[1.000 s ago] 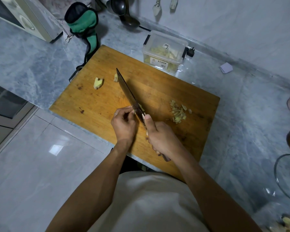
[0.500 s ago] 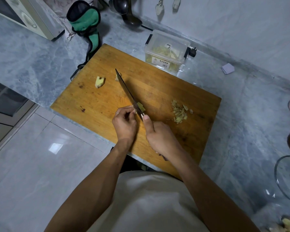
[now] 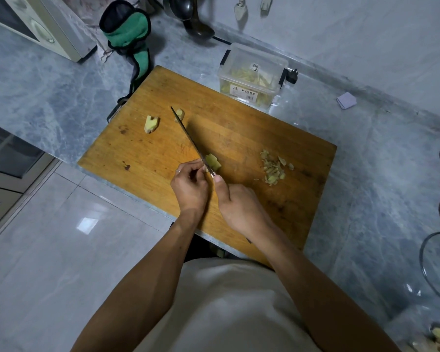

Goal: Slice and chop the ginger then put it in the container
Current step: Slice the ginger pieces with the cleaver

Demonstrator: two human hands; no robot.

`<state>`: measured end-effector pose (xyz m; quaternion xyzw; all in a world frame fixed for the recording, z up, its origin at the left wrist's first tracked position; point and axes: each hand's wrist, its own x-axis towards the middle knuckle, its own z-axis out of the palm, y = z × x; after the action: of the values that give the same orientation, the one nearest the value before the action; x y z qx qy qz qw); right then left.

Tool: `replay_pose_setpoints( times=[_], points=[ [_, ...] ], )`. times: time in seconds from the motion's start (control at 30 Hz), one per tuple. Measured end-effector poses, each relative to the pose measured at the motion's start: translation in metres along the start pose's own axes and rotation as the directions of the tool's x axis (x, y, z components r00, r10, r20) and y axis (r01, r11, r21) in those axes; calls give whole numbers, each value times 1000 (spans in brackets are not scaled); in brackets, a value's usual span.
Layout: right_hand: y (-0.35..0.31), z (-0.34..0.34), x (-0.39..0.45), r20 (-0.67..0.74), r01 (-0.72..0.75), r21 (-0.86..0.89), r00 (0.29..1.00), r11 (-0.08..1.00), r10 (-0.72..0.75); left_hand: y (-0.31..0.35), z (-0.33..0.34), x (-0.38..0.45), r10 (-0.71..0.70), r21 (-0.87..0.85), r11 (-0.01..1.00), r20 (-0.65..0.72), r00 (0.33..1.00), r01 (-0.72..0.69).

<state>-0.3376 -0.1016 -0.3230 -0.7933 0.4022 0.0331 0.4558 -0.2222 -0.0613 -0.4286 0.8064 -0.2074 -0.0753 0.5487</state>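
green mitt (image 3: pixel 127 34) | black ladle (image 3: pixel 196 24) | glass lid (image 3: pixel 437 265) | microwave (image 3: pixel 36 24)

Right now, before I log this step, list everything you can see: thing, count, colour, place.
cutting board: 1, brown wood, on grey marble counter
knife: 1, dark blade, over board
ginger slice: 1, yellow, right of blade
ginger chunks: 2, yellow, board's far left
chopped ginger: 1 pile, pale, board's right
container: 1, clear, ginger inside, behind board
oven mitt: 1, green-black, far left
ladle: 1, dark, at wall
glass lid: 1, clear, right edge
left hand: holds ginger
right hand: grips knife
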Motion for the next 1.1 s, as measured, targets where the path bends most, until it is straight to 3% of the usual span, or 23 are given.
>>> replay_pose_setpoints(
  times=[0.37, 0.6, 1.1],
  points=[
    [2, -2, 9, 8, -60, 80, 998, 995, 59, 0, 0, 1, 10, 21, 1000, 8, 1000, -10],
    [9, 4, 1, 14, -31, 9, 999, 999, 31, 3, 0, 0, 3, 20, 1000, 2, 1000, -3],
    [11, 4, 14, 27, -69, 25, 997, 997, 68, 1, 0, 2, 20, 30, 999, 17, 1000, -20]
  ],
)
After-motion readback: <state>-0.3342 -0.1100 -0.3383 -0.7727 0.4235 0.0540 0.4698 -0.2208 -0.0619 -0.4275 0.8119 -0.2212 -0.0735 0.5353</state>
